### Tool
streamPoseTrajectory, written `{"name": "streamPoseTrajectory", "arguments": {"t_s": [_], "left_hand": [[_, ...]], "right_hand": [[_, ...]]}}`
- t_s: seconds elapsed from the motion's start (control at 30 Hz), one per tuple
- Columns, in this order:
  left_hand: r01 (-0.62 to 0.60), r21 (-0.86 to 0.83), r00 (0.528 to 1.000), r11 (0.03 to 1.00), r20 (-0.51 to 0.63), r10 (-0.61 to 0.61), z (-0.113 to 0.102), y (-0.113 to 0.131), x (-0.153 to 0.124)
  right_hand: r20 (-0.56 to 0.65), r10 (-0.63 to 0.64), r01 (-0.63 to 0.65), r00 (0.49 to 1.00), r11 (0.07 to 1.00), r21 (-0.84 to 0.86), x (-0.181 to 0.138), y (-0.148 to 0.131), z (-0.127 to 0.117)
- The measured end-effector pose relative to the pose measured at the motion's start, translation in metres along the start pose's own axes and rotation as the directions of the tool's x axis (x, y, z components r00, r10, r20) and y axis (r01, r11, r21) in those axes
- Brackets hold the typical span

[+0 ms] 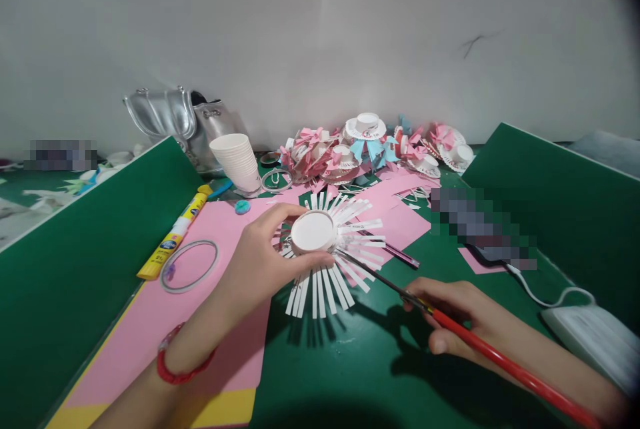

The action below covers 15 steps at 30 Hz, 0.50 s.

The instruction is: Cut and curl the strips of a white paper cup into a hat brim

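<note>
My left hand [260, 259] grips the round base of a white paper cup [313, 231] whose wall is cut into several strips that fan outward. A red band sits on that wrist. My right hand [455, 315] is closed around red-handled scissors [450, 319]; their thin blades reach left to the cup's strips, just below its base. Both hands hover above the green table [360, 362], to the right of a pink paper sheet [150, 322].
A stack of paper cups [237, 162], a yellow glue tube [175, 234], a clear tape ring [190, 265] and a silver bag [175, 119] lie at left. Finished pink and blue paper hats [370, 145] pile at the back wall. Green boards flank both sides; a white mask [595, 339] lies right.
</note>
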<state>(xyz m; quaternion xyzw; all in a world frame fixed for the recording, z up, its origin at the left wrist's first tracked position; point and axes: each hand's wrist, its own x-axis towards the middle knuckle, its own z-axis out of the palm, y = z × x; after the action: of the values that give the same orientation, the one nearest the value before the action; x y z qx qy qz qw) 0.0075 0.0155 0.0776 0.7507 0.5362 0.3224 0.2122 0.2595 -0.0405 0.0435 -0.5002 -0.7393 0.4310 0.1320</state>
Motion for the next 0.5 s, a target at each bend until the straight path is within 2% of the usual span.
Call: {"name": "streamPoseTrajectory", "arguments": {"t_s": [0.17,0.4,0.5], "left_hand": [[-0.007,-0.006,1.0,1.0,0.006,0.007,-0.0014,-0.0002,0.0002],[-0.014,-0.007,1.0,1.0,-0.01,0.014,-0.0001,-0.0013,0.0001],[-0.009,-0.011,1.0,1.0,-0.01,0.009,0.0001,-0.0019,0.0]], "right_hand": [[0.03,-0.025,0.024,0.999,1.0,0.018,0.0011,0.0043,0.0012],[-0.039,-0.047,0.047,0.998,0.999,-0.015,0.0013,0.0065,0.0024],[-0.034,-0.05,0.05,0.998,0.999,-0.012,0.0011,0.0063,0.0028]]}}
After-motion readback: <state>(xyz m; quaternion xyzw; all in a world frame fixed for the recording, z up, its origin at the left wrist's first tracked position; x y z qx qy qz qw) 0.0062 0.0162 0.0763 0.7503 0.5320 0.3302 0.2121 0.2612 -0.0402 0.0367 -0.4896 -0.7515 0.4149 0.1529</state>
